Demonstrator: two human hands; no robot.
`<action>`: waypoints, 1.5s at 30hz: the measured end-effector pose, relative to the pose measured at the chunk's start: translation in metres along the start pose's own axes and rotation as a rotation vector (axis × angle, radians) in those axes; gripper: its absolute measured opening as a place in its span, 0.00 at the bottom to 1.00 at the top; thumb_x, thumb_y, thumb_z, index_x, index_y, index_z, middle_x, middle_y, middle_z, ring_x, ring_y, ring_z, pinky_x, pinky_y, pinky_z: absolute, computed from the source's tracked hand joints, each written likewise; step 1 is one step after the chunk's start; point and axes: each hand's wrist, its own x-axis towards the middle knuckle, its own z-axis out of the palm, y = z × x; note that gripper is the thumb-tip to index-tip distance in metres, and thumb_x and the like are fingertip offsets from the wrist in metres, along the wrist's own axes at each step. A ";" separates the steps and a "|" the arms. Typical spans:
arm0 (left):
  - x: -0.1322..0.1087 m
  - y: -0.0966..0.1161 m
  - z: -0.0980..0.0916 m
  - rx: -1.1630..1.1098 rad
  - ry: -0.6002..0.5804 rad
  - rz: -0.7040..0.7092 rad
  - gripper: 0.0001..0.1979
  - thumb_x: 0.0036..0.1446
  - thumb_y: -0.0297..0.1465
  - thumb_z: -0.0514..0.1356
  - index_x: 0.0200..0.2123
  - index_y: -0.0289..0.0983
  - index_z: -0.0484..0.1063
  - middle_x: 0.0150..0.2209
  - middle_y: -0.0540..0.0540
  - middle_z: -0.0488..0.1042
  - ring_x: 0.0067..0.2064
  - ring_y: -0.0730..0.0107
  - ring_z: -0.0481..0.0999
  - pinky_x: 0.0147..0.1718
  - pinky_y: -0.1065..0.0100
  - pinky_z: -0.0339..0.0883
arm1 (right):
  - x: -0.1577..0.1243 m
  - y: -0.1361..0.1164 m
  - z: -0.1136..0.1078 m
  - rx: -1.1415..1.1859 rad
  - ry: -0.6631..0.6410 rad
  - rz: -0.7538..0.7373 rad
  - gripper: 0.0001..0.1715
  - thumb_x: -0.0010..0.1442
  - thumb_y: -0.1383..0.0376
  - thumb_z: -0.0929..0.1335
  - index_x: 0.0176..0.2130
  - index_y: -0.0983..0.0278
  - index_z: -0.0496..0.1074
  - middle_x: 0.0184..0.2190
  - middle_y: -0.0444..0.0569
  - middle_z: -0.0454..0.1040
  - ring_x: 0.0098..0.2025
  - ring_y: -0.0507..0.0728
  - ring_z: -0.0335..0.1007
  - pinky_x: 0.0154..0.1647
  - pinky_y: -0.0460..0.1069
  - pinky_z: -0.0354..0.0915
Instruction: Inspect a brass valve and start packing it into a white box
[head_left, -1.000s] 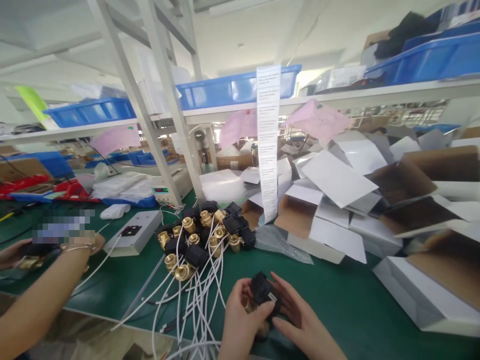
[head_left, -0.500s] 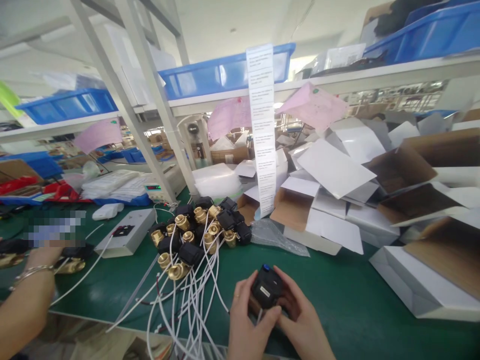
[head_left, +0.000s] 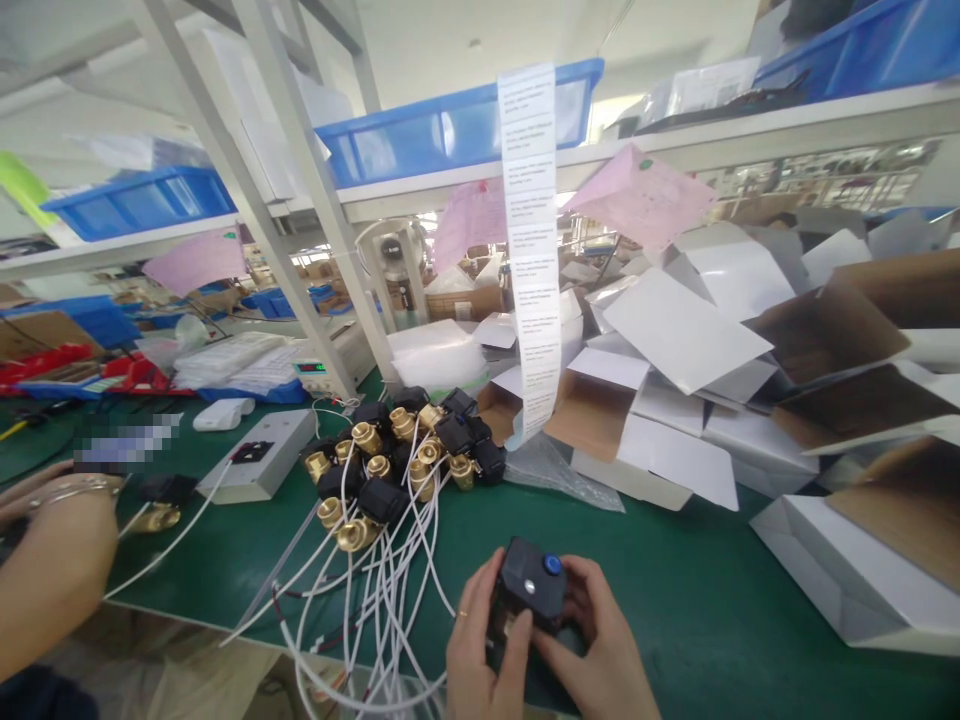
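1. Green matting covers a workbench (head_left: 675,590) under white shelves (head_left: 480,195) that carry blue bins (head_left: 450,140).
2. At the bottom centre, the person's left hand (head_left: 484,660) and right hand (head_left: 600,660) together hold a black actuator (head_left: 529,590) just above the mat's near edge.
3. Both hands are curled closed around it. The left thumb lies on its near face, and the right fingers wrap its right side.
4. A blue knob (head_left: 552,564) sits on the actuator's top, facing up.
5. Just beyond the hands, a heap of black-and-brass valves (head_left: 397,460) lies on the mat. Their white cables (head_left: 375,610) trail toward the near edge, left of the hands.
6. Open white boxes (head_left: 720,400) are piled to the right.
7. A long printed paper strip (head_left: 529,250) hangs from the shelf, behind the valves.
8. At the far left, a co-worker's arm (head_left: 45,570) with a bracelet rests near a single valve (head_left: 161,503) and a grey box (head_left: 259,465).
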 end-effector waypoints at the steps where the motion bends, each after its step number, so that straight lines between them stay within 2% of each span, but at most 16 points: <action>1: -0.003 0.001 0.004 -0.011 0.017 -0.013 0.32 0.55 0.34 0.64 0.64 0.40 0.64 0.64 0.38 0.68 0.65 0.52 0.68 0.66 0.53 0.62 | -0.003 0.000 0.002 -0.052 0.028 -0.040 0.27 0.54 0.62 0.73 0.51 0.58 0.63 0.46 0.49 0.71 0.41 0.58 0.72 0.38 0.50 0.70; 3: -0.004 0.006 0.009 -0.072 -0.011 -0.057 0.41 0.46 0.27 0.66 0.65 0.39 0.59 0.64 0.37 0.67 0.64 0.51 0.69 0.63 0.54 0.66 | -0.008 0.000 0.004 -0.190 0.083 -0.172 0.23 0.54 0.65 0.72 0.48 0.58 0.65 0.43 0.47 0.69 0.41 0.57 0.70 0.40 0.50 0.69; 4: -0.003 0.009 0.010 -0.087 -0.050 -0.078 0.42 0.43 0.25 0.66 0.64 0.39 0.60 0.63 0.38 0.69 0.62 0.52 0.71 0.60 0.56 0.69 | -0.011 0.000 0.003 -0.255 0.095 -0.242 0.21 0.54 0.66 0.71 0.47 0.58 0.65 0.42 0.47 0.68 0.41 0.57 0.69 0.41 0.49 0.69; 6: 0.000 0.018 0.006 -0.073 -0.146 -0.103 0.36 0.41 0.23 0.66 0.57 0.40 0.65 0.56 0.42 0.74 0.54 0.56 0.76 0.52 0.61 0.74 | -0.016 0.001 -0.003 -0.330 0.074 -0.326 0.19 0.53 0.69 0.68 0.46 0.58 0.66 0.39 0.46 0.67 0.40 0.57 0.68 0.40 0.49 0.67; 9: 0.006 0.029 -0.005 -0.068 -0.288 -0.065 0.32 0.38 0.23 0.69 0.50 0.41 0.69 0.50 0.47 0.75 0.50 0.60 0.77 0.48 0.66 0.74 | -0.023 0.000 -0.016 -0.335 -0.033 -0.292 0.19 0.51 0.70 0.66 0.45 0.59 0.67 0.37 0.45 0.68 0.38 0.57 0.68 0.38 0.48 0.67; 12: 0.006 0.033 -0.014 -0.095 -0.371 -0.008 0.32 0.39 0.22 0.71 0.50 0.43 0.70 0.53 0.48 0.74 0.55 0.61 0.75 0.55 0.66 0.69 | -0.027 -0.003 -0.024 -0.313 -0.138 -0.208 0.21 0.50 0.71 0.66 0.45 0.58 0.67 0.37 0.43 0.70 0.37 0.56 0.70 0.37 0.47 0.67; 17: 0.004 0.030 -0.019 -0.078 -0.440 0.007 0.33 0.40 0.21 0.72 0.51 0.44 0.69 0.54 0.48 0.73 0.57 0.61 0.73 0.58 0.64 0.67 | -0.032 -0.011 -0.022 -0.242 -0.122 -0.138 0.16 0.53 0.69 0.66 0.43 0.57 0.67 0.33 0.39 0.67 0.34 0.53 0.66 0.35 0.45 0.64; 30: 0.007 0.032 -0.023 -0.088 -0.467 -0.003 0.32 0.42 0.20 0.69 0.52 0.43 0.68 0.55 0.47 0.73 0.57 0.60 0.73 0.58 0.63 0.66 | -0.032 -0.006 -0.022 -0.230 -0.168 -0.106 0.16 0.53 0.70 0.65 0.43 0.58 0.68 0.36 0.42 0.68 0.37 0.55 0.68 0.39 0.47 0.64; 33: 0.006 0.030 -0.025 -0.108 -0.509 -0.002 0.34 0.43 0.27 0.72 0.55 0.44 0.67 0.57 0.45 0.70 0.59 0.56 0.71 0.58 0.61 0.64 | -0.032 -0.009 -0.022 -0.205 -0.170 -0.090 0.15 0.54 0.69 0.66 0.43 0.58 0.68 0.37 0.42 0.68 0.38 0.55 0.68 0.38 0.47 0.64; 35: 0.005 0.029 -0.025 -0.179 -0.520 -0.001 0.29 0.50 0.35 0.69 0.55 0.43 0.68 0.57 0.44 0.70 0.60 0.55 0.69 0.59 0.59 0.62 | -0.032 -0.010 -0.022 -0.207 -0.174 -0.086 0.14 0.54 0.68 0.66 0.43 0.58 0.67 0.36 0.41 0.67 0.37 0.54 0.67 0.37 0.46 0.64; 38: 0.003 0.028 -0.020 -0.242 -0.450 0.013 0.18 0.61 0.41 0.59 0.53 0.43 0.71 0.54 0.45 0.73 0.58 0.57 0.70 0.59 0.59 0.60 | -0.032 -0.011 -0.022 -0.229 -0.178 -0.106 0.13 0.56 0.68 0.66 0.43 0.58 0.66 0.36 0.40 0.66 0.35 0.53 0.66 0.37 0.46 0.63; 41: 0.001 0.029 -0.013 -0.246 -0.358 0.019 0.16 0.61 0.43 0.58 0.49 0.43 0.74 0.50 0.47 0.76 0.54 0.59 0.72 0.55 0.62 0.61 | -0.032 -0.011 -0.021 -0.237 -0.198 -0.108 0.14 0.56 0.69 0.65 0.44 0.58 0.66 0.37 0.41 0.66 0.36 0.53 0.66 0.36 0.46 0.62; 45: 0.003 0.032 -0.009 -0.168 -0.304 -0.001 0.16 0.63 0.43 0.55 0.46 0.41 0.75 0.47 0.46 0.78 0.51 0.60 0.74 0.52 0.63 0.63 | -0.030 -0.010 -0.020 -0.217 -0.175 -0.098 0.14 0.55 0.69 0.66 0.43 0.59 0.67 0.36 0.41 0.67 0.36 0.53 0.68 0.38 0.45 0.64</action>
